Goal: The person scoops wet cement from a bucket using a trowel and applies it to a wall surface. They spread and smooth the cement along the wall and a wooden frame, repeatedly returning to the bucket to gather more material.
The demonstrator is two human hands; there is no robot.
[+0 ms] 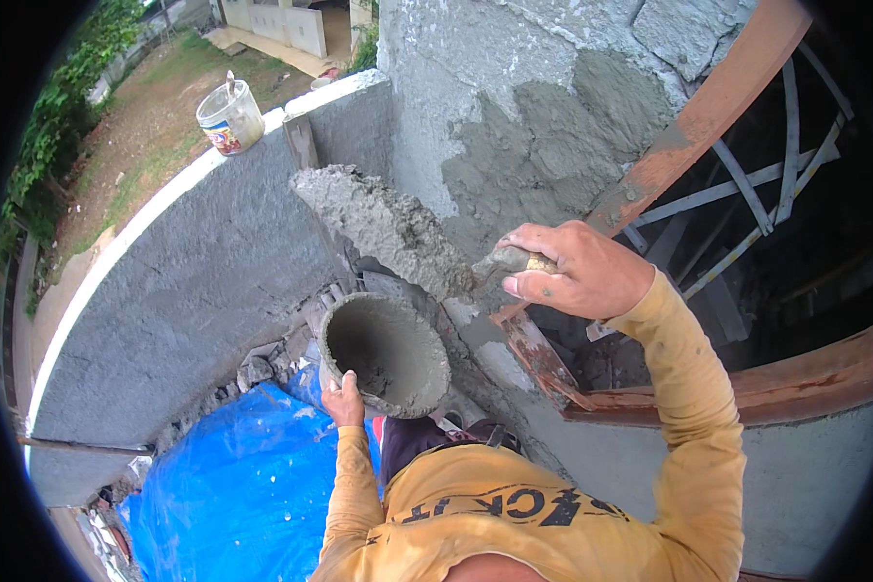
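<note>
My right hand (574,272) is closed around the handle of a trowel (495,264), raised in front of the wall. Its blade carries a long heap of wet grey mortar (383,228) that hides most of the metal. Lower and to the left, my left hand (343,398) grips the rim of a mortar-caked bucket (383,354), tilted so that its hollow inside shows, with some mortar in it. Behind the trowel, a rough patch of fresh mortar (563,145) covers part of the grey wall (427,97), beside a reddish-brown frame (703,112).
A clear plastic pail (231,118) stands on the white-topped low wall (175,194) at left. Blue tarp (242,475) lies below, with rubble (262,367) along the wall's foot. Through the framed opening at right, light strips (761,184) cross a dark space.
</note>
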